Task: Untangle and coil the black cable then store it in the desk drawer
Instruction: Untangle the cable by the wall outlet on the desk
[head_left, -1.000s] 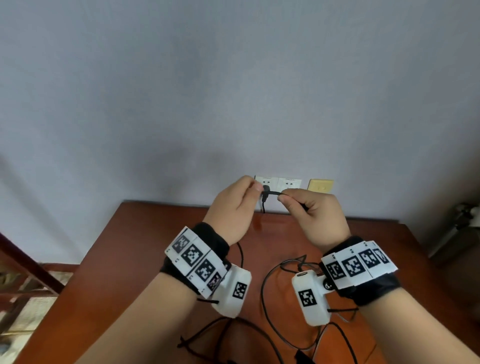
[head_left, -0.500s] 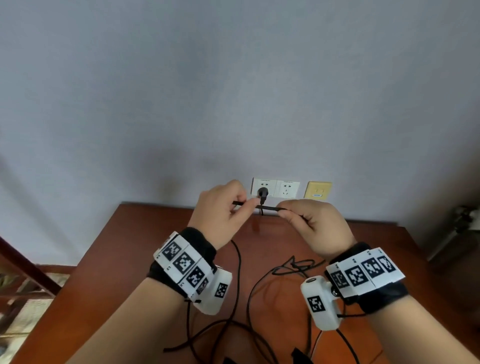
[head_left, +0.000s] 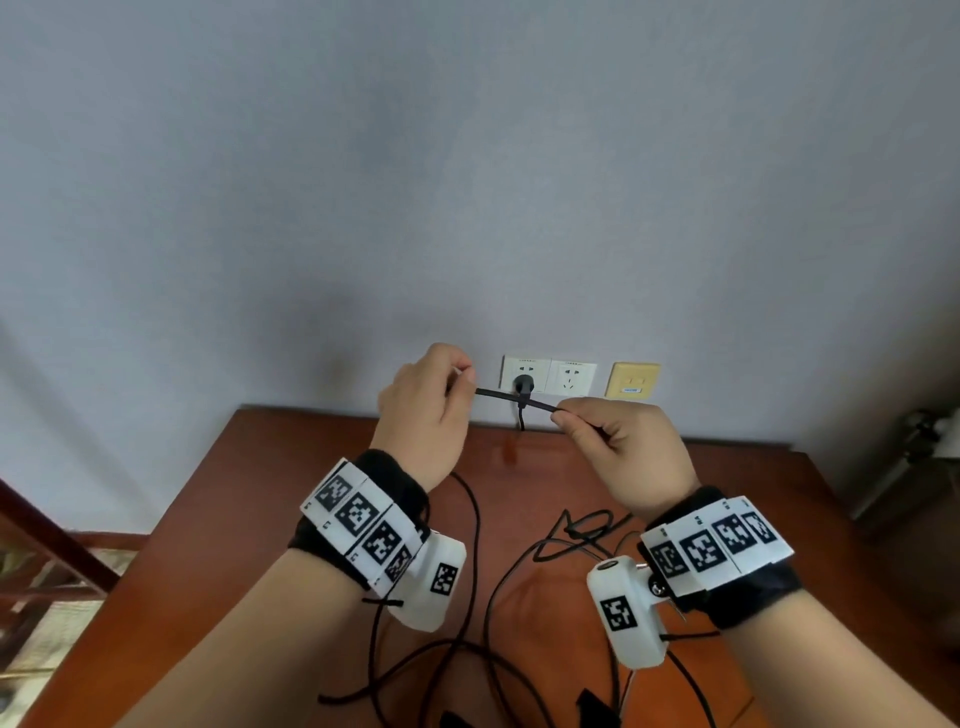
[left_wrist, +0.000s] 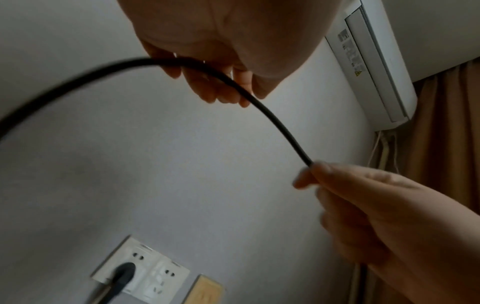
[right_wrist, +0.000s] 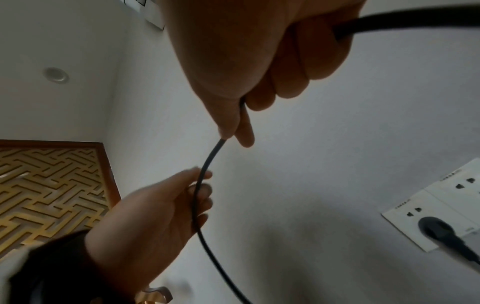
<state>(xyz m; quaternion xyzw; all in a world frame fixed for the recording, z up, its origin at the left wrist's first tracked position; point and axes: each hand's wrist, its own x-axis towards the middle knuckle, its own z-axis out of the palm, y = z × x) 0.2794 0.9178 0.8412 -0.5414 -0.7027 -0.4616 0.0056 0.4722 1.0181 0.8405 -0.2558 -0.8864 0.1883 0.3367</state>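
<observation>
A thin black cable (head_left: 511, 400) is stretched taut between my two hands, above the back edge of the brown desk (head_left: 218, 519). My left hand (head_left: 460, 376) holds it with curled fingers; the cable (left_wrist: 275, 121) runs under them and off to the left. My right hand (head_left: 563, 415) pinches it between thumb and forefinger, and the cable (right_wrist: 205, 164) passes on through that fist. The rest of the cable lies in loose tangled loops (head_left: 576, 532) on the desk under my wrists. No drawer is in view.
On the wall behind are two white sockets (head_left: 571, 376), the left one with a black plug (head_left: 522, 387) in it, and a yellow plate (head_left: 632, 380). An air conditioner (left_wrist: 374, 61) and a brown curtain (left_wrist: 446, 133) are high on the right. A wooden rail (head_left: 47, 540) stands left of the desk.
My hands have drawn apart, the left one to the left. The stretch of cable between them has grown longer. Both wrists have dropped lower in the head view.
</observation>
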